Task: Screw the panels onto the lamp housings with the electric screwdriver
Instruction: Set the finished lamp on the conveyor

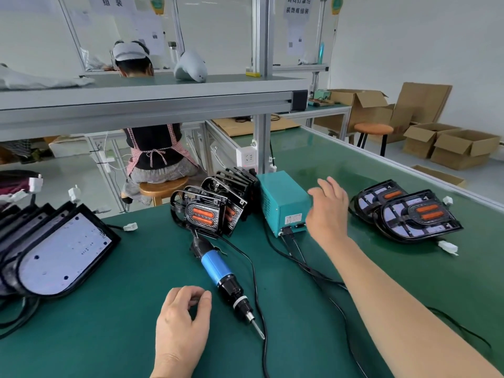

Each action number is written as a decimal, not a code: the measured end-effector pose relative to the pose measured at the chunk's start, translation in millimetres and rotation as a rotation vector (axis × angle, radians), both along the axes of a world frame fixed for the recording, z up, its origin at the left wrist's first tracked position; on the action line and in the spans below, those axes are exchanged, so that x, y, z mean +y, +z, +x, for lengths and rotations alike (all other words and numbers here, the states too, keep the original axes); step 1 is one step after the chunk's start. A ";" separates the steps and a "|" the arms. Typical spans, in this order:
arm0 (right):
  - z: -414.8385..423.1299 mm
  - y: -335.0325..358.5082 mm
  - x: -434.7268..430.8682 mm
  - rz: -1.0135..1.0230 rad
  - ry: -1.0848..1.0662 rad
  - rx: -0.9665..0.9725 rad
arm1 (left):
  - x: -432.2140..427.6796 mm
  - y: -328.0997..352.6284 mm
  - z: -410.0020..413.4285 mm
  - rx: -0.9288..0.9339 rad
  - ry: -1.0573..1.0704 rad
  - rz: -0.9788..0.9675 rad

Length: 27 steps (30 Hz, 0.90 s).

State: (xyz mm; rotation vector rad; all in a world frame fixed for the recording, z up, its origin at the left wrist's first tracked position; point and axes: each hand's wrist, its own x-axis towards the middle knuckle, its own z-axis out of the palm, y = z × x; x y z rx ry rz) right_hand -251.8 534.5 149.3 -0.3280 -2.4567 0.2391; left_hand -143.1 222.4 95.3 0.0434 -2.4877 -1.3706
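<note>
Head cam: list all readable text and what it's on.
"组装": left sheet behind the clear screen, top cropped.
"转向灯罩与" / "装饰框组装": right sheet, two lines.
Box label on the teal box front: too small to read.
Papers below the left sheet: blurred.
Green tags at the top: blurred.

- Upper left of the frame: first paper sign (113, 1), hung on the clear screen, reads "组装".
- Upper right: second paper sign (297, 6) reads "转向灯罩与装饰框组装".
- Centre: label (294, 219) on the teal power box (283, 197), print too small to read.
</note>
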 end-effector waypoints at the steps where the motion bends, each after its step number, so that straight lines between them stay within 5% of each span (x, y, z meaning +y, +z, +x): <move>1: -2.2 5.2 -16.4 -0.008 0.062 0.064 | -0.1 0.1 -0.1 0.001 -0.001 0.000; 9: -20.6 21.6 -142.2 -0.222 0.431 -0.006 | -1.1 -2.9 -1.3 0.010 0.003 0.007; 20: -51.7 23.5 -187.3 -0.347 0.202 -0.219 | -3.8 -3.6 -1.2 0.037 -0.040 0.001; 27: -55.8 12.0 -184.6 -0.490 0.279 -0.172 | -4.1 -6.5 -2.5 0.061 -0.046 -0.001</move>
